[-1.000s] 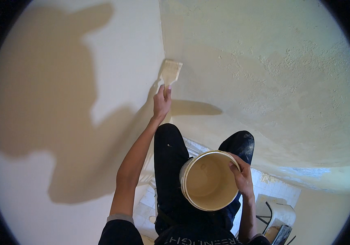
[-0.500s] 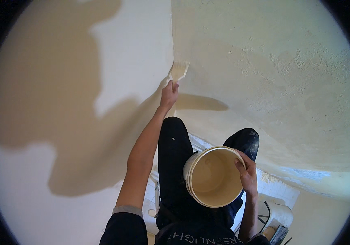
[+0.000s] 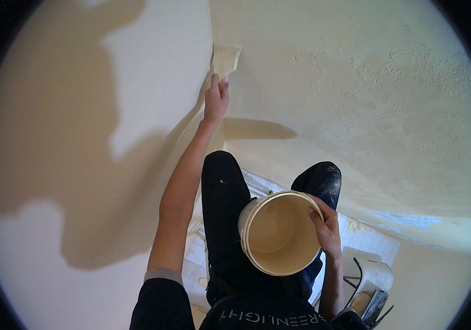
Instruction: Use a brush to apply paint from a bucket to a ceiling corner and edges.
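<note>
Stretched far forward, my left hand [image 3: 216, 100] grips the handle of a wide flat paintbrush [image 3: 226, 59]. The bristles touch the cream wall [image 3: 296, 110] right beside the corner where it meets the white wall [image 3: 158, 66]. My right hand [image 3: 326, 226] is closed on the rim of a white bucket [image 3: 249, 234], thumb inside and fingers outside. The bucket is tilted toward me between my thighs. Its inside is beige, with beige liquid or coating low down; how much is hard to tell.
My knees in black trousers [image 3: 226, 181] face the corner. Below right stands a pale container or seat [image 3: 377, 273] with dark bars and a tool-like object on it. White tiled floor [image 3: 375, 245] shows far below. Rough, bumpy patches mark the cream wall's right part. A large shadow covers the white wall.
My left hand has pushed the brush farther up along the corner, with the arm straighter. The bucket stays in my right hand. The whole view has shifted slightly.
</note>
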The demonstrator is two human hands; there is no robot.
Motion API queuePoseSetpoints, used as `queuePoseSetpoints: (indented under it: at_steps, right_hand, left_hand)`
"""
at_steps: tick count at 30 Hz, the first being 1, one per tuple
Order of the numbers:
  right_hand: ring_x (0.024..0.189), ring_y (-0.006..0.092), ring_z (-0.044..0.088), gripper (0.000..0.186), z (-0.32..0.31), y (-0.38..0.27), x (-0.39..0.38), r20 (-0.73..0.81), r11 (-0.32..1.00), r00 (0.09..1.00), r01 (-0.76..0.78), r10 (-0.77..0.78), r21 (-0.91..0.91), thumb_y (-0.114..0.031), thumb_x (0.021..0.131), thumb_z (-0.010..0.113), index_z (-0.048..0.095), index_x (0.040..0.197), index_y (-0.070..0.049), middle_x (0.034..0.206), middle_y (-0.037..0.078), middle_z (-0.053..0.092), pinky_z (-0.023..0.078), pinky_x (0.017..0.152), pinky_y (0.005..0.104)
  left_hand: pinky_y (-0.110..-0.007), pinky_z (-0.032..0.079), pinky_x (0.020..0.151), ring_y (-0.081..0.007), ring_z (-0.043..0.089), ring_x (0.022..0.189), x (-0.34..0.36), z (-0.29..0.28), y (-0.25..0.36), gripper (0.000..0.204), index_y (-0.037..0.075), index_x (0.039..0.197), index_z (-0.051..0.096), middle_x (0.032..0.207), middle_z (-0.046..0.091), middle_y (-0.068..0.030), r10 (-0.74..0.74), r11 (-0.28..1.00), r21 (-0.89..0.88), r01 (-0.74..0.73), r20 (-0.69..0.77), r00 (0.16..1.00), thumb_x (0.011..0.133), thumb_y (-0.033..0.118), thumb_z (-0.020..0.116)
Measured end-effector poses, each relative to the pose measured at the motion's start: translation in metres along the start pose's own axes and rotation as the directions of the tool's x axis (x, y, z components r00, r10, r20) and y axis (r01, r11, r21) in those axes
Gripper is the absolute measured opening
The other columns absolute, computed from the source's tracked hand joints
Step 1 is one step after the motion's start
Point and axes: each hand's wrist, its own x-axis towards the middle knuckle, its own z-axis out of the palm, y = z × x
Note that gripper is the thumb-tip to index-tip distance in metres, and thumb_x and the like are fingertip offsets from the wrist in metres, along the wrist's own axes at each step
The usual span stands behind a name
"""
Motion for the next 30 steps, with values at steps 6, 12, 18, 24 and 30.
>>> queuePoseSetpoints:
  at_steps: [6,12,18,24,30]
  right_hand:
    - [0.107,0.0191,0.06,0.032,0.0,0.0,0.001,0.006,0.999,0.999,-0.037,0.037,-0.036,-0.003,0.095,0.048,0.06,0.124,-0.001,0.114,0.012,0.066,0.044,0.097,0.0334]
    - [0.108,0.0188,0.06,0.032,0.001,-0.002,-0.002,0.004,0.999,0.999,-0.032,0.032,-0.005,-0.003,0.094,0.048,0.059,0.124,0.0,0.115,0.012,0.066,0.044,0.097,0.0329]
    - [0.109,0.0189,0.059,0.033,0.0,0.001,-0.001,0.018,1.0,1.0,-0.016,0.016,0.002,-0.002,0.094,0.047,0.059,0.124,0.001,0.116,0.012,0.066,0.043,0.098,0.0327]
    - [0.109,0.0179,0.059,0.032,0.002,0.004,0.0,0.043,0.999,0.999,0.029,-0.029,-0.016,-0.001,0.094,0.047,0.059,0.124,0.001,0.115,0.012,0.066,0.043,0.099,0.0323]
    - [0.11,0.0179,0.059,0.032,0.001,0.002,-0.01,0.003,1.0,1.0,0.004,-0.004,0.028,-0.004,0.094,0.049,0.059,0.124,0.0,0.116,0.011,0.066,0.043,0.098,0.0313]
  left_hand:
    - [-0.052,0.048,0.069,-0.0475,0.062,0.078,-0.1,0.0,-0.083,0.046,-0.003,0.106,0.056,0.078,0.062,-0.0279,-0.386,0.913,0.266,0.308,0.326,0.863,0.097,0.041,0.048]
    - [-0.052,0.049,0.077,-0.0459,0.062,0.085,-0.056,-0.016,-0.042,0.049,-0.002,0.09,0.064,0.084,0.064,-0.0283,-0.352,0.903,0.363,0.229,0.319,0.88,0.092,0.045,0.052]
    - [-0.048,0.047,0.066,-0.0403,0.063,0.073,0.021,-0.081,0.072,0.044,-0.004,0.095,0.064,0.072,0.062,-0.0251,-0.039,0.927,0.375,-0.023,0.157,0.987,0.092,0.04,0.057]
    - [-0.041,0.041,0.047,-0.0318,0.053,0.048,0.049,-0.071,0.131,0.037,-0.005,0.106,0.056,0.054,0.051,-0.0174,0.194,0.981,0.073,-0.182,-0.243,0.95,0.097,0.031,0.054]
    - [-0.044,0.04,0.048,-0.036,0.054,0.051,0.01,0.001,0.049,0.033,0.001,0.119,0.044,0.057,0.052,-0.0195,-0.017,1.0,-0.02,0.016,-0.045,0.999,0.099,0.027,0.051]
